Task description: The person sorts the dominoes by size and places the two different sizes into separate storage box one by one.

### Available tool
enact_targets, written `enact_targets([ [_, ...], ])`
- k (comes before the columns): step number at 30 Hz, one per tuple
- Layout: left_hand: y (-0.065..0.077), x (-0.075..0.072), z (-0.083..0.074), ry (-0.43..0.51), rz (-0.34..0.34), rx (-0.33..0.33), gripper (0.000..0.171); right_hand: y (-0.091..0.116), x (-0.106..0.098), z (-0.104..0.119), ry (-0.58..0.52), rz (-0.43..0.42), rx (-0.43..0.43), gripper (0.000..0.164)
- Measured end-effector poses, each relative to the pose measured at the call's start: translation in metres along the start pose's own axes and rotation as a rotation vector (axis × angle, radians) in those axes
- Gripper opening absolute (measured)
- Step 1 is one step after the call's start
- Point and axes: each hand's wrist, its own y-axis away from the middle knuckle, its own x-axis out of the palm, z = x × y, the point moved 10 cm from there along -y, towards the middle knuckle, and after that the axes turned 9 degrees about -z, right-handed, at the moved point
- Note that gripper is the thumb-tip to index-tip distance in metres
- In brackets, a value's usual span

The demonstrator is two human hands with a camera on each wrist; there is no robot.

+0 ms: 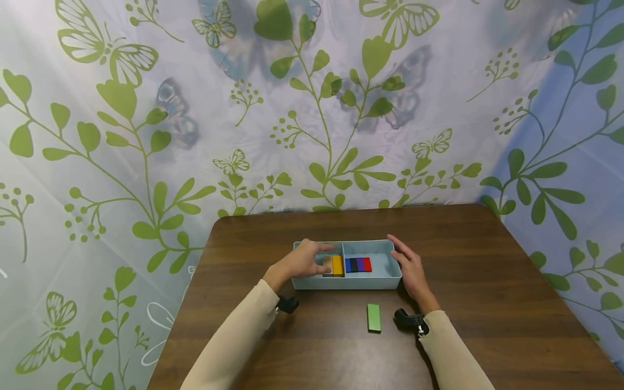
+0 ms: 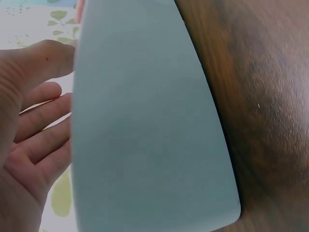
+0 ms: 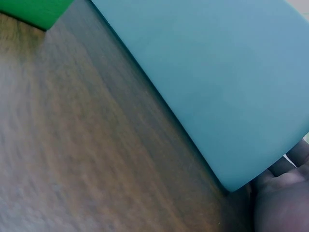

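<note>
A pale blue-grey box (image 1: 370,283) with a divider lies lengthwise across the table. My left hand (image 1: 303,260) reaches over its left compartment, thumb and index finger spread apart beside a yellow block (image 1: 338,265). In the left wrist view the box wall hides the fingertips of that hand (image 2: 41,116). Blue, black, purple and red blocks (image 1: 367,264) stand in a row in the right compartment, against the divider. At the box's right end, my right hand (image 1: 411,271) rests along the rim with extended fingers. A green block (image 1: 374,318) lies on the table in front.
The brown wooden table (image 1: 331,357) has rounded far corners. Behind it hangs a cloth (image 1: 302,124) printed with leaves and butterflies. Black camera mounts (image 1: 409,319) sit at both wrists, the right one near the green block.
</note>
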Motion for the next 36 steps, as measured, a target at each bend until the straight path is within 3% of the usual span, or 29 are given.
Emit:
enact_targets([
  [9, 0.006, -0.012, -0.026, 0.067, -0.058, 0.067, 0.067, -0.001, 0.000, -0.004, 0.001, 0.003, -0.001, 0.049],
  [21, 0.013, -0.013, -0.063, 0.115, -0.102, 0.140, 0.068, -0.001, 0.000, -0.002, 0.003, 0.009, -0.005, 0.050],
  [29, 0.022, -0.002, -0.081, 0.181, -0.088, 0.178, 0.070, -0.001, -0.001, -0.002, -0.001, 0.007, -0.012, 0.050],
  [36, 0.028, 0.013, -0.098, 0.222, -0.099, 0.278, 0.068, -0.002, -0.001, -0.003, 0.008, 0.005, -0.019, 0.050],
])
